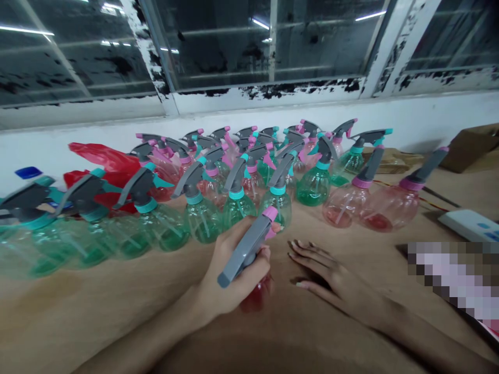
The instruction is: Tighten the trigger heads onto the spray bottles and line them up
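My left hand [237,265] is wrapped round the neck of a pink spray bottle [257,296] near the table's front. Its grey spray head [245,249] with a pink nozzle points away from me, and red liquid shows low in the body. My right hand [327,272] rests to the right of it, palm down with fingers stretched out over the tabletop, holding nothing. Just beyond my left hand stands a green spray bottle [202,221] with a turquoise collar. Two pink spray bottles, one of them a nearer pink bottle [393,208], stand beyond my right hand.
Several more green and pink spray bottles crowd the wooden table [128,306] toward the wall. Red plastic [105,161] lies behind the left row. At right are a white device [468,223], a dark pointed tool [440,196] and a cardboard box [470,148].
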The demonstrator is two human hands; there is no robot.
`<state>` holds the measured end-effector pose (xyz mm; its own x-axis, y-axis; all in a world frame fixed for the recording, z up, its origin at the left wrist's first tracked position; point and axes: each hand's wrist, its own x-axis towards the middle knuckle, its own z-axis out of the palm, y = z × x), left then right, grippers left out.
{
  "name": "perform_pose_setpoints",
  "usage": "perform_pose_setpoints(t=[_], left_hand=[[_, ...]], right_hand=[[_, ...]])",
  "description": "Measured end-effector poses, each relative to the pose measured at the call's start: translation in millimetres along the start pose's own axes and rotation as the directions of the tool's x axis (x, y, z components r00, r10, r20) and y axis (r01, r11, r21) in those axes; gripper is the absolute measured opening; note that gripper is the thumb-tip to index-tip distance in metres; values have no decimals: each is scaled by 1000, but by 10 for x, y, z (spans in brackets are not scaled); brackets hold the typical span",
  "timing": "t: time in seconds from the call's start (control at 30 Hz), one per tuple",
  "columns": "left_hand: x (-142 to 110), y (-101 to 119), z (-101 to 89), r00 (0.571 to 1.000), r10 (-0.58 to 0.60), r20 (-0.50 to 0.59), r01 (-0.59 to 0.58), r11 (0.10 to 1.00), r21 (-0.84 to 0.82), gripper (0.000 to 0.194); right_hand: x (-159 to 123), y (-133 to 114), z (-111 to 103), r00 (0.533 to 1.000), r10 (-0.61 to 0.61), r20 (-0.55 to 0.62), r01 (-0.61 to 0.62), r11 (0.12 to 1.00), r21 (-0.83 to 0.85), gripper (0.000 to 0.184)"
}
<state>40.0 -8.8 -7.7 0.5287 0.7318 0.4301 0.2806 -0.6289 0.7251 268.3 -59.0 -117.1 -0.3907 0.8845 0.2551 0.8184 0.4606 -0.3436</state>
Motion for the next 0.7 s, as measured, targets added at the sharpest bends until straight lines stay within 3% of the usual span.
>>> perform_pose_setpoints(t=[0.47,0.7], left_hand=[[22,46,-11,998,-42,45,48,987,-155,44],[33,43,-17,995,-45,90,63,974,-220,54]], right_hand=[[-8,-5,10,999,-13,-50,13,1000,9,49],[-11,-17,-11,1000,12,-10,-12,1000,-12,51]])
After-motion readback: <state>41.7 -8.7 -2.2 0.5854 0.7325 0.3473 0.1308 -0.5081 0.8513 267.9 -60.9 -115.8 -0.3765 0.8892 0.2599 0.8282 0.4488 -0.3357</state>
